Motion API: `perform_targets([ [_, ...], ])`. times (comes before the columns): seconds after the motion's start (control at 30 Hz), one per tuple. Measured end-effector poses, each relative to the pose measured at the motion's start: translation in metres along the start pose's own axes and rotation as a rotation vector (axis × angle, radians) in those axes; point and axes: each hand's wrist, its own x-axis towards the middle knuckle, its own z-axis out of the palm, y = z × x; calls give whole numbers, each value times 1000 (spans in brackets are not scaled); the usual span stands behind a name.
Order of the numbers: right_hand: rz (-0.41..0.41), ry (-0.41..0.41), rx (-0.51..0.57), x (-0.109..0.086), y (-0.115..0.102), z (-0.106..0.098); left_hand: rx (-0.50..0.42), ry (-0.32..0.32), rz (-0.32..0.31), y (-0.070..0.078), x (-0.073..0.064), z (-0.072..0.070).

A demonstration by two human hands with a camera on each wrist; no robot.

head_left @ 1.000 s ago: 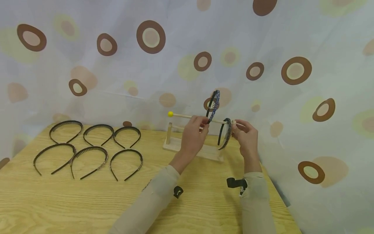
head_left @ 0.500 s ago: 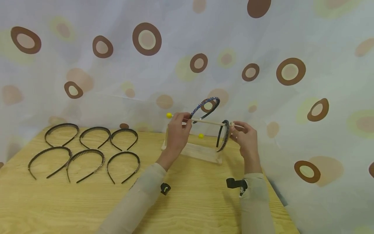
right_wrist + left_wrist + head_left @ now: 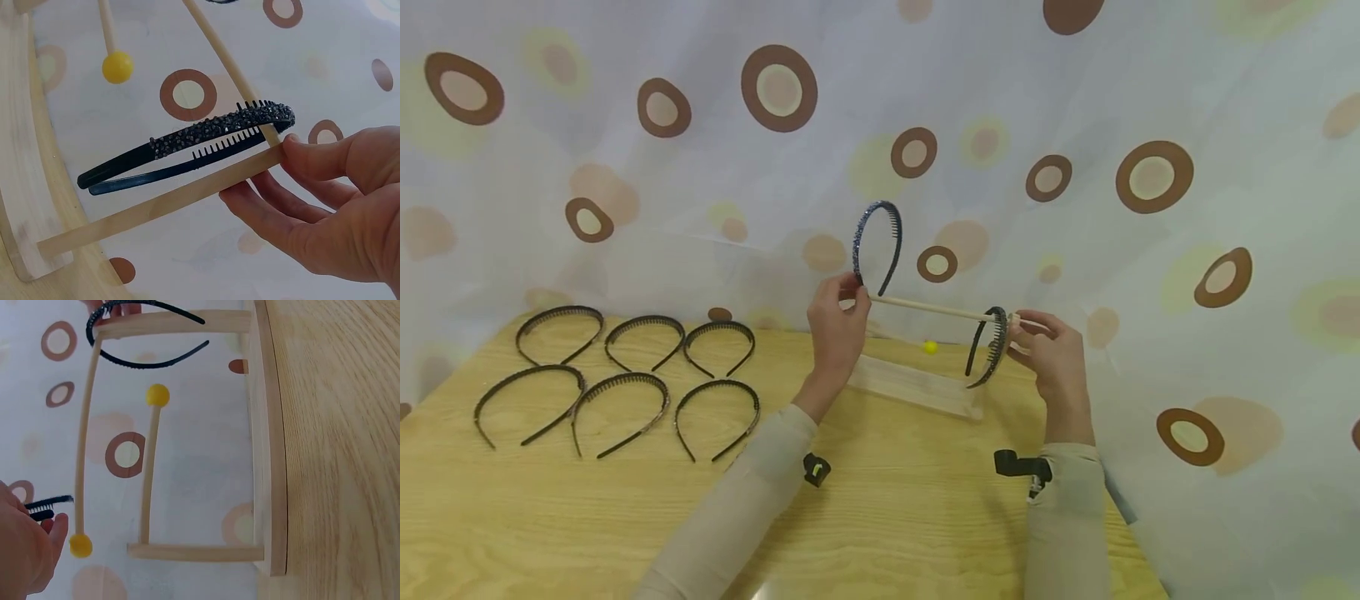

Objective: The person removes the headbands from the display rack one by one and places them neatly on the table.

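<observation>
My left hand (image 3: 837, 329) pinches a glittery blue headband (image 3: 857, 242) by one end, and its loop stands upright above the upper rod (image 3: 928, 308) of a wooden stand. In the left wrist view this hand is beside the yellow ball (image 3: 80, 545) at that rod's free end. My right hand (image 3: 1058, 362) grips the top of the stand's post (image 3: 169, 203) between thumb and fingers. A toothed headband with dark sparkling stones (image 3: 215, 128) hangs on the rod close to that post, its ends pointing down.
Several black toothed headbands (image 3: 715, 383) lie in two rows on the left of the wooden table (image 3: 880, 517). The stand's base (image 3: 917, 385) rests near the back edge, and a lower rod ends in another yellow ball (image 3: 930, 347). A spotted cloth (image 3: 985, 75) hangs behind.
My left hand has moved left along the rod towards its ball end, and the blue headband has turned from edge-on to show its open loop. The right hand keeps its grip on the post.
</observation>
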Motion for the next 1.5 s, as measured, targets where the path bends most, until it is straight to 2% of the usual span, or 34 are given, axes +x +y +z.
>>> perform_targets([
  [0.1, 16, 13, 32, -1, 1, -6, 33, 30, -7, -5, 2, -9],
  [0.17, 26, 10, 56, -1, 1, -10, 59, 31, -37, -9, 2, -16],
  [0.23, 33, 2, 72, -2, 1, -13, 60, 5, -113, -12, 0, -24],
  [0.27, 37, 1, 74, -3, 1, -15, 45, -22, -179, -13, -2, -27],
  [0.33, 43, 4, 75, -3, 1, -18, -27, -112, -339, -13, -8, -34],
  [0.4, 44, 18, 71, -3, 0, -21, -80, -237, -491, -12, -13, -42],
  [0.47, 44, 23, 79, -3, -1, -22, -84, -380, -593, -8, -14, -53],
  [0.5, 43, 22, 83, -2, -1, -22, -67, -455, -607, -6, -13, -60],
  [0.57, 45, 13, 88, -2, -1, -21, 6, -602, -575, -1, -9, -77],
  [0.63, 51, 1, 92, -2, -1, -20, 75, -741, -504, 5, -5, -96],
  [0.73, 55, 3, 82, -3, -1, -21, 243, -987, -327, 12, -5, -121],
  [0.83, 53, 12, 85, -2, -1, -24, 420, -1232, -156, 18, -13, -141],
  [0.9, 50, 10, 93, -2, -1, -25, 524, -1354, -99, 21, -21, -154],
  [0.97, 47, 6, 96, -1, -1, -25, 594, -1429, -77, 21, -30, -167],
  [1.1, 44, 3, 99, 1, -3, -25, 716, -1466, -34, 15, -41, -185],
  [1.23, 44, 2, 115, 0, -4, -25, 721, -1460, 67, 7, -47, -191],
  [1.33, 42, -7, 129, -1, -4, -25, 694, -1435, 145, 5, -50, -193],
  [1.5, 45, -19, 138, -2, -3, -24, 717, -1337, 268, 5, -48, -196],
])
